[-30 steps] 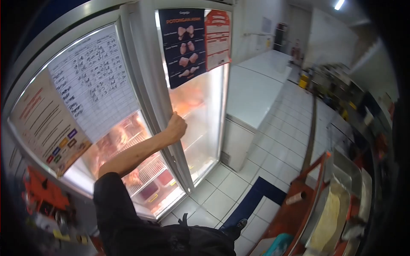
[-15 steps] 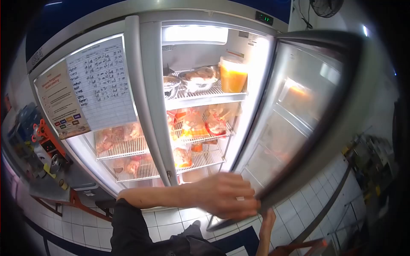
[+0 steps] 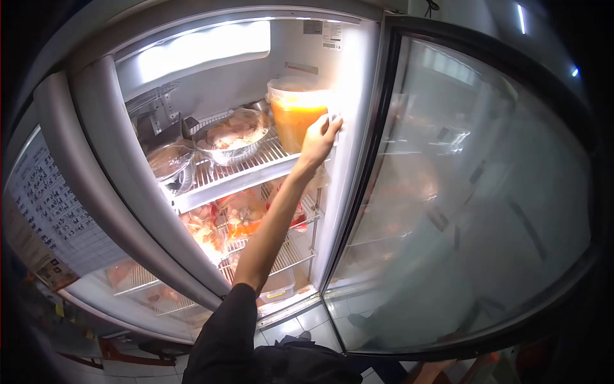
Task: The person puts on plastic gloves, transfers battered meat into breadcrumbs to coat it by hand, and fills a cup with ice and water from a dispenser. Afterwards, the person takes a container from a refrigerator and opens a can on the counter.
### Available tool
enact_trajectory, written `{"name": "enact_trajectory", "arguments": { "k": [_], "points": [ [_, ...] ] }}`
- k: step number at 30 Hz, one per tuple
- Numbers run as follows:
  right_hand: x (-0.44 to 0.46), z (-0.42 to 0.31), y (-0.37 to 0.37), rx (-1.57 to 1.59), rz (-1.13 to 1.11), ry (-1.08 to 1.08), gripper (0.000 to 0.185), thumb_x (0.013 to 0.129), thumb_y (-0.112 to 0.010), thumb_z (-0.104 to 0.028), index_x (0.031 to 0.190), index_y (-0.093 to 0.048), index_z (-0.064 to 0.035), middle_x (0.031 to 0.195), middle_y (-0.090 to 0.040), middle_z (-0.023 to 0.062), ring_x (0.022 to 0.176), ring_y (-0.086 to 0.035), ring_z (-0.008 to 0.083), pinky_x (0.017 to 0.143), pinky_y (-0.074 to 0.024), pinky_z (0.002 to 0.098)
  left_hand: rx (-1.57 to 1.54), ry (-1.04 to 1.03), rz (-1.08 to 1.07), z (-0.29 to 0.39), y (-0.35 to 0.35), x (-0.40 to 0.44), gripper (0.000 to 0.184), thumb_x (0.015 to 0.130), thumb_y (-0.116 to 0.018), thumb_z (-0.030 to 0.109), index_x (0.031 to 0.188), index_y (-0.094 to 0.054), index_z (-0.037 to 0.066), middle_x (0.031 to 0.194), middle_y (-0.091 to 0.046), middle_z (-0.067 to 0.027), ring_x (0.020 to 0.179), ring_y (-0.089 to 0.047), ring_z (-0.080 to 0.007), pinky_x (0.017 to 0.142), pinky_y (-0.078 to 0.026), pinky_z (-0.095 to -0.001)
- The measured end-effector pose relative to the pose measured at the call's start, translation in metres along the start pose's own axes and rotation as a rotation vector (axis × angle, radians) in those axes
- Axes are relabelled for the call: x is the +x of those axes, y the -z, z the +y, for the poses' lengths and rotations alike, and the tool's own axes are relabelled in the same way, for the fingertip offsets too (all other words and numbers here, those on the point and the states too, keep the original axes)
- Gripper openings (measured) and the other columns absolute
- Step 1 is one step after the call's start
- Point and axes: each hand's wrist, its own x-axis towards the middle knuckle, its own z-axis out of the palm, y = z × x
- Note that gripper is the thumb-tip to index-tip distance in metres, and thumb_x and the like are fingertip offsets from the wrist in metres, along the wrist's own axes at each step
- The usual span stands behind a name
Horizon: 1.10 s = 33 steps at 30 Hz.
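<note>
My left hand reaches into the open fridge, its fingers closed at the right side of a clear plastic jug of orange liquid. The jug stands upright on the top wire shelf; the exact part gripped is hard to see in the glare. To its left sits a round metal bowl of what looks like raw meat under plastic wrap. Farther left is another wrapped metal bowl. My right hand shows only partly at the bottom edge, by the door's lower rim, with its fingers hidden.
The glass fridge door stands wide open on the right. Lower shelves hold bags of meat and a clear bin. On the left, a closed door carries a handwritten sheet. White tiles cover the floor.
My left hand has left the door's edge and moved up and into the fridge to the jug. The door has swung wider open, and the view has come closer to the shelves.
</note>
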Motion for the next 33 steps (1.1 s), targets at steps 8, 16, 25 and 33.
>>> {"name": "enact_trajectory", "arguments": {
  "k": [8, 16, 25, 33],
  "points": [
    [0.028, 0.013, -0.004, -0.076, -0.011, -0.065, 0.041, 0.097, -0.041, -0.043, 0.112, -0.054, -0.007, 0.096, -0.055, 0.0049, 0.086, -0.056, 0.0184, 0.075, -0.0491, 0.0337, 0.07, -0.198, 0.514, -0.003, -0.016, 0.025, 0.032, 0.095, -0.046, 0.017, 0.071, -0.059, 0.001, 0.058, -0.05, 0.0015, 0.052, -0.043, -0.007, 0.048, -0.034, -0.027],
    [0.033, 0.019, 0.012, -0.062, -0.09, -0.15, 0.04, 0.097, -0.041, -0.042, 0.112, -0.054, -0.0066, 0.096, -0.055, 0.0046, 0.086, -0.057, 0.0186, 0.076, -0.0496, 0.0337, -0.103, -0.076, 0.362, 0.075, -0.032, 0.006, 0.042, 0.101, -0.041, 0.036, 0.066, -0.043, 0.012, 0.05, -0.035, 0.0057, 0.037, -0.027, -0.0035, 0.033, -0.02, -0.0217],
    [-0.041, 0.021, 0.04, 0.028, -0.32, -0.16, 0.04, 0.097, -0.042, -0.04, 0.115, -0.051, -0.0052, 0.098, -0.054, 0.0041, 0.085, -0.058, 0.0192, 0.074, -0.051, 0.0336, -0.327, 0.052, 0.305, 0.168, -0.028, -0.17, 0.045, 0.102, -0.039, 0.04, 0.066, -0.035, 0.013, 0.053, -0.026, 0.0064, 0.039, -0.021, -0.0035, 0.035, -0.017, -0.0217],
    [-0.2, 0.034, 0.016, -0.106, -0.917, 0.044, 0.043, 0.1, -0.035, -0.035, 0.116, -0.049, 0.0027, 0.105, -0.055, 0.01, 0.1, -0.053, 0.0198, 0.09, -0.0427, 0.0349, -0.247, 0.3, 0.429, 0.289, 0.063, -0.426, 0.048, 0.1, -0.042, 0.04, 0.067, -0.044, 0.005, 0.048, -0.035, 0.0002, 0.039, -0.03, -0.0076, 0.038, -0.022, -0.025]
  ]
}}
